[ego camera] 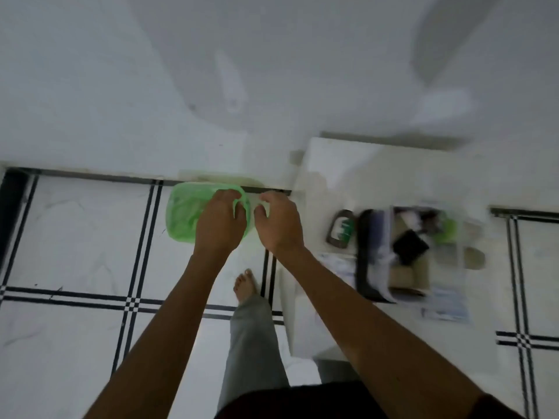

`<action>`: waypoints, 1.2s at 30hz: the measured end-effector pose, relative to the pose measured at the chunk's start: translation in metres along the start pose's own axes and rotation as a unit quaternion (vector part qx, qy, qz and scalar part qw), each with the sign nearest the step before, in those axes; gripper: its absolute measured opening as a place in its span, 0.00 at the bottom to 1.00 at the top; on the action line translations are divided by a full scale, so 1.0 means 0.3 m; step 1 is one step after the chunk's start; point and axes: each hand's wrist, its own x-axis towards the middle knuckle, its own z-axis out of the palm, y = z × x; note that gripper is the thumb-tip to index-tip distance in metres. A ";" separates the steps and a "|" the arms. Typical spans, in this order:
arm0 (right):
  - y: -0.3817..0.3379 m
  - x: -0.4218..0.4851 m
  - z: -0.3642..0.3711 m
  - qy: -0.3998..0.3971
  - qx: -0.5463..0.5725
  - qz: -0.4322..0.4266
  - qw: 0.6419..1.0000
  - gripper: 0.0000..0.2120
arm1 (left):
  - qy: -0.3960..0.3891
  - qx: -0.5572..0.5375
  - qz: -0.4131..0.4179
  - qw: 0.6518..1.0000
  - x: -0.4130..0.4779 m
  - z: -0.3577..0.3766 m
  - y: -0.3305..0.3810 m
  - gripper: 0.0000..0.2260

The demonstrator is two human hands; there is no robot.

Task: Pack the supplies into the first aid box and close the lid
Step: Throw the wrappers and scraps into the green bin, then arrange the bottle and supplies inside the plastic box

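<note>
The first aid box (184, 211) is a green translucent plastic container held above the tiled floor, near the wall. My left hand (219, 225) grips it at its right end, fingers hooked through a green loop handle. My right hand (279, 220) hovers just right of the box with its fingers curled and apart, and I see nothing in it. The supplies lie in a blurred heap on a low white table (332, 164) to the right: a brown bottle with a green label (340, 229), a long black case (367, 258), a small black pouch (410, 246) and flat pale packets (446, 305).
A white wall fills the upper half of the view. The floor is white tile with black lines (133, 303). My bare foot (245, 285) and grey trouser leg stand between the box and the table. A cardboard box (408, 278) sits among the supplies.
</note>
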 end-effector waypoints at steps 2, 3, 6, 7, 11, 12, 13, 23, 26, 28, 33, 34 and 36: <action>0.007 -0.103 -0.179 0.018 -0.010 -0.028 0.999 0.12 | 0.014 0.003 0.039 0.999 -0.123 -0.025 0.175 0.12; 0.023 -0.153 -0.262 0.029 -0.009 -0.048 0.998 0.12 | 0.016 0.003 0.058 0.998 -0.189 -0.032 0.260 0.12; 0.082 -0.290 -0.492 0.049 -0.007 -0.090 0.995 0.12 | 0.011 -0.008 0.111 0.994 -0.365 -0.019 0.490 0.11; 0.107 -0.334 -0.563 0.050 -0.008 -0.093 0.994 0.11 | 0.004 -0.006 0.123 0.992 -0.419 -0.008 0.554 0.11; 0.180 -0.454 -0.729 0.051 -0.019 -0.098 0.994 0.10 | -0.044 0.030 0.150 0.987 -0.549 0.045 0.666 0.11; 0.197 -0.482 -0.757 0.051 -0.023 -0.093 0.994 0.09 | -0.057 0.037 0.146 0.987 -0.578 0.056 0.681 0.11; 0.213 -0.504 -0.779 0.048 -0.025 -0.089 0.995 0.08 | -0.068 0.046 0.138 0.987 -0.603 0.062 0.695 0.11; 0.255 -0.532 -0.856 0.036 -0.056 -0.103 0.992 0.04 | -0.094 0.048 0.100 0.989 -0.600 0.034 0.740 0.11; 0.257 -0.519 -0.870 0.058 -0.059 -0.092 0.992 0.07 | -0.091 0.044 0.125 0.987 -0.554 0.034 0.763 0.09; 0.254 -0.494 -0.896 0.076 -0.060 -0.071 0.993 0.06 | -0.089 0.042 0.124 0.987 -0.514 0.049 0.775 0.09; 0.308 -0.439 -0.986 0.136 -0.053 -0.040 0.988 0.10 | -0.085 0.035 0.083 0.992 -0.423 0.107 0.767 0.08; 0.329 -0.426 -1.006 0.140 -0.060 -0.036 0.988 0.11 | -0.085 0.038 0.077 0.993 -0.404 0.119 0.763 0.07; 0.392 -0.360 -1.044 0.134 -0.090 -0.014 0.987 0.14 | -0.088 0.051 0.055 0.993 -0.342 0.168 0.755 0.08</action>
